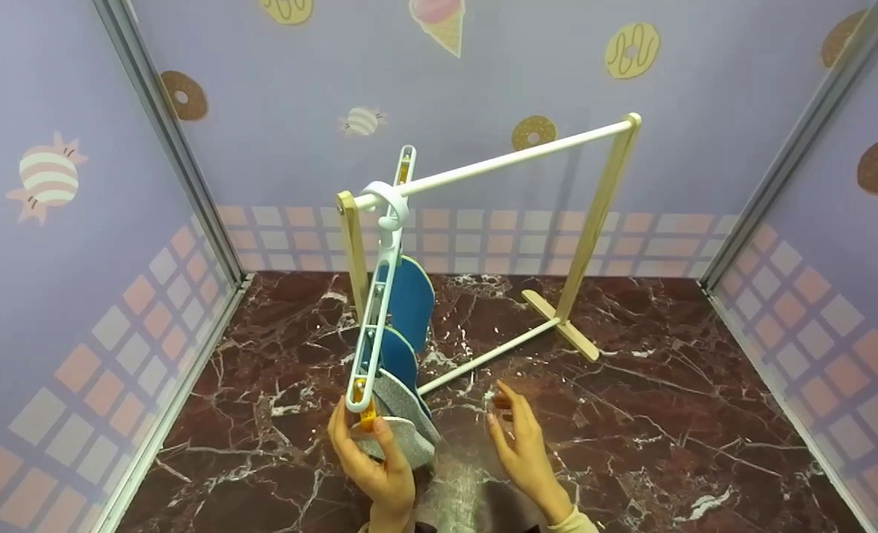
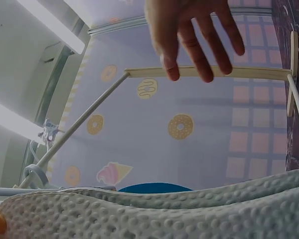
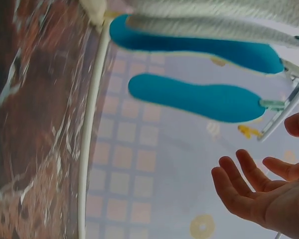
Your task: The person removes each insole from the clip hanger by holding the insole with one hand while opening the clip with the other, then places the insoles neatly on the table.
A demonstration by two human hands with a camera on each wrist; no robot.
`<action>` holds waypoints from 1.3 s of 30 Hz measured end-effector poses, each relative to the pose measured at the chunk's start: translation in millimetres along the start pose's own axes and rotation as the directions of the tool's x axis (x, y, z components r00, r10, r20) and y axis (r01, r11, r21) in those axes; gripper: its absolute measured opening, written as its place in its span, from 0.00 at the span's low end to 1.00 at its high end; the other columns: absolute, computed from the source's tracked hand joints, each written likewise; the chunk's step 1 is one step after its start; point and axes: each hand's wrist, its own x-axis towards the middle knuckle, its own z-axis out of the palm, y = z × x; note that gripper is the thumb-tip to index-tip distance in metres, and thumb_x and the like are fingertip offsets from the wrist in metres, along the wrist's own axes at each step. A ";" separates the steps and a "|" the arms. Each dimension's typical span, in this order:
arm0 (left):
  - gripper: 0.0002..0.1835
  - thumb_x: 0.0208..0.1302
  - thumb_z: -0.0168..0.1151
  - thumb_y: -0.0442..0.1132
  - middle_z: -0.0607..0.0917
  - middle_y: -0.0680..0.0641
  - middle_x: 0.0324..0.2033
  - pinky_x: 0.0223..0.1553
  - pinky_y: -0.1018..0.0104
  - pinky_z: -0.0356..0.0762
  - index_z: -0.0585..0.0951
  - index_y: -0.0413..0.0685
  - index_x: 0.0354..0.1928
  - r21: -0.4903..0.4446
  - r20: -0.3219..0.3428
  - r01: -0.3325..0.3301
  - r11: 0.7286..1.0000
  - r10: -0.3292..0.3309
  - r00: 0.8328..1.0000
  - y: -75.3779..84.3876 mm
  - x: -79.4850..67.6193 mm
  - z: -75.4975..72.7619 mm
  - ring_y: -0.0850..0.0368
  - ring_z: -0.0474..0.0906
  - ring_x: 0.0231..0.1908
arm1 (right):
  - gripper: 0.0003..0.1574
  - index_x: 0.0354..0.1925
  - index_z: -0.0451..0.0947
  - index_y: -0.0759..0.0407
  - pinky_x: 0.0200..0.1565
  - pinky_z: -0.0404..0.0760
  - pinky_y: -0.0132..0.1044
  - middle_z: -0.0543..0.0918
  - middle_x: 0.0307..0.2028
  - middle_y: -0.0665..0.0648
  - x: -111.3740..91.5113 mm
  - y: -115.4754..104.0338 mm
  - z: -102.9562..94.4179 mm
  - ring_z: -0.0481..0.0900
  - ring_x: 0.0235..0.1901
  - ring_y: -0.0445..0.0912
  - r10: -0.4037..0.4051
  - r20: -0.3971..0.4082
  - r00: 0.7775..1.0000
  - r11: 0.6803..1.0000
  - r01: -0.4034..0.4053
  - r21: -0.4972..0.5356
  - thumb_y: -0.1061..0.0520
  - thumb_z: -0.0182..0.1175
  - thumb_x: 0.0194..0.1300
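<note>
A white clip hanger (image 1: pixel 376 296) hangs by its hook on the rack's top bar, its near end toward me. Clipped under it are blue insoles (image 1: pixel 411 300) farther back and grey textured insoles (image 1: pixel 402 442) in front. My left hand (image 1: pixel 380 470) pinches the orange clip (image 1: pixel 368 416) at the near end, thumb on one side and fingers on the other. To the right of the insoles, my right hand (image 1: pixel 522 448) is held in the air with fingers loosely bent and nothing in them. Grey insole (image 2: pixel 154 214) fills the bottom of the left wrist view.
The wooden rack has a right post (image 1: pixel 600 222), a left post (image 1: pixel 354 259) and a white top bar (image 1: pixel 513 158). A lower bar (image 1: pixel 491 355) runs near the dark marbled table (image 1: pixel 668 414). Patterned panels (image 1: pixel 483 81) enclose the back and sides.
</note>
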 end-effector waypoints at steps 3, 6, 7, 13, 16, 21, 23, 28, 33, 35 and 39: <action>0.19 0.60 0.50 0.29 0.73 0.53 0.50 0.41 0.79 0.68 0.65 0.17 0.48 0.017 0.011 0.010 1.000 -0.010 1.000 1.0 -1.4 -2.6 0.65 0.71 0.44 | 0.31 0.58 0.63 0.65 0.39 0.78 0.36 0.76 0.39 0.57 -1.2 -8.3 2.4 0.75 0.39 0.48 0.015 0.002 1.000 0.999 -0.015 0.041 0.70 0.56 0.54; 0.19 0.62 0.50 0.31 0.74 0.55 0.49 0.42 0.79 0.69 0.66 0.17 0.47 0.018 0.028 0.010 1.000 -0.011 1.000 1.9 -1.4 -4.6 0.66 0.71 0.44 | 0.30 0.57 0.63 0.66 0.38 0.78 0.34 0.76 0.39 0.56 -0.8 -17.3 3.5 0.75 0.38 0.47 0.025 0.006 1.000 0.998 -0.026 0.063 0.70 0.56 0.55; 0.20 0.63 0.50 0.33 0.74 0.55 0.49 0.42 0.79 0.69 0.66 0.17 0.47 0.017 0.034 0.009 1.000 -0.010 0.999 2.2 -1.1 -5.0 0.66 0.71 0.44 | 0.30 0.57 0.64 0.68 0.38 0.78 0.34 0.76 0.39 0.57 0.7 -23.4 2.6 0.75 0.38 0.49 0.021 0.004 1.000 0.997 -0.022 0.069 0.72 0.55 0.54; 0.24 0.64 0.50 0.39 0.75 0.58 0.48 0.47 0.77 0.67 0.68 0.17 0.46 0.024 0.074 -0.006 1.000 0.004 0.997 4.8 1.0 -6.4 0.66 0.71 0.46 | 0.25 0.53 0.66 0.72 0.35 0.79 0.33 0.77 0.37 0.60 7.7 -56.5 -4.8 0.76 0.37 0.47 0.042 0.024 0.999 0.987 -0.045 0.156 0.75 0.53 0.54; 0.24 0.64 0.50 0.40 0.76 0.58 0.48 0.51 0.75 0.65 0.69 0.17 0.45 0.030 0.081 -0.016 0.999 0.014 0.997 5.2 1.0 -6.3 0.66 0.70 0.48 | 0.24 0.52 0.66 0.71 0.35 0.79 0.33 0.77 0.37 0.60 7.5 -63.3 -6.2 0.77 0.38 0.43 0.063 0.049 0.997 0.980 -0.071 0.186 0.75 0.52 0.54; 0.23 0.64 0.50 0.41 0.76 0.59 0.46 0.49 0.74 0.64 0.70 0.19 0.43 0.045 0.092 -0.010 0.999 0.006 0.996 5.7 -0.1 -6.7 0.65 0.69 0.46 | 0.23 0.52 0.66 0.70 0.37 0.79 0.34 0.78 0.38 0.60 6.5 -68.9 -6.6 0.77 0.39 0.42 0.079 0.085 0.993 0.969 -0.097 0.228 0.74 0.52 0.55; 0.23 0.64 0.50 0.42 0.77 0.58 0.44 0.48 0.74 0.64 0.71 0.20 0.42 0.049 0.102 -0.005 0.999 0.000 0.995 6.3 -0.4 -7.1 0.65 0.69 0.45 | 0.23 0.52 0.66 0.70 0.38 0.79 0.34 0.78 0.38 0.61 6.6 -71.1 -6.7 0.77 0.39 0.42 0.080 0.093 0.992 0.965 -0.100 0.242 0.74 0.52 0.56; 0.22 0.64 0.50 0.42 0.78 0.49 0.39 0.49 0.73 0.62 0.72 0.21 0.42 0.043 0.144 0.006 0.999 -0.012 0.989 8.6 0.9 -7.8 0.65 0.68 0.46 | 0.22 0.51 0.66 0.72 0.39 0.79 0.34 0.78 0.38 0.64 6.8 -76.6 -7.7 0.78 0.39 0.50 0.044 0.102 0.994 0.960 -0.070 0.270 0.74 0.52 0.55; 0.22 0.65 0.50 0.42 0.78 0.47 0.39 0.50 0.74 0.64 0.72 0.23 0.43 0.050 0.176 0.019 0.999 -0.027 0.984 12.2 1.8 -7.9 0.66 0.68 0.46 | 0.23 0.52 0.64 0.73 0.40 0.78 0.35 0.77 0.40 0.67 5.1 -77.7 -7.4 0.77 0.40 0.56 0.025 0.133 0.991 0.955 -0.063 0.290 0.75 0.51 0.56; 0.22 0.64 0.50 0.43 0.78 0.46 0.40 0.50 0.76 0.65 0.72 0.23 0.43 0.056 0.181 0.021 0.998 -0.031 0.983 13.2 1.8 -7.5 0.66 0.68 0.47 | 0.24 0.53 0.64 0.72 0.40 0.78 0.35 0.77 0.41 0.68 2.6 -73.2 -4.8 0.76 0.41 0.57 0.026 0.145 0.989 0.951 -0.069 0.302 0.75 0.51 0.56; 0.23 0.64 0.50 0.43 0.78 0.41 0.38 0.50 0.76 0.65 0.73 0.23 0.43 0.058 0.194 0.015 0.998 -0.026 0.981 13.1 1.4 -7.0 0.66 0.68 0.47 | 0.27 0.55 0.63 0.68 0.40 0.78 0.36 0.78 0.43 0.65 -4.8 -60.8 2.7 0.76 0.43 0.54 0.019 0.155 0.988 0.944 -0.068 0.322 0.75 0.51 0.55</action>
